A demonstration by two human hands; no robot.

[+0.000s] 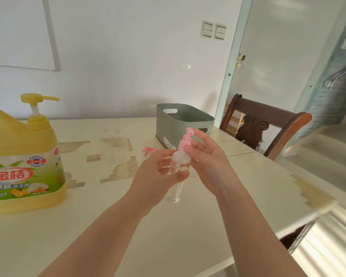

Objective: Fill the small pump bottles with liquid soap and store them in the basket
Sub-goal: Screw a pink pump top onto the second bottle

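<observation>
Over the middle of the table I hold a small clear pump bottle (174, 193). My left hand (158, 176) is wrapped around its upper body. My right hand (206, 156) pinches its pink pump head (185, 139), which sits on the bottle's neck. The big yellow liquid soap jug (22, 162) with a yellow pump stands at the left. A grey-green basket (180, 124) stands behind my hands. Two more clear small bottles (111, 133) stand far back, blurred. Another pink pump head (148, 150) lies on the table left of the basket.
A cream table (108, 226) with inlaid patterns carries everything; its right edge runs diagonally past my right arm. A dark wooden chair (264, 124) stands at the far right corner. A white wall lies behind.
</observation>
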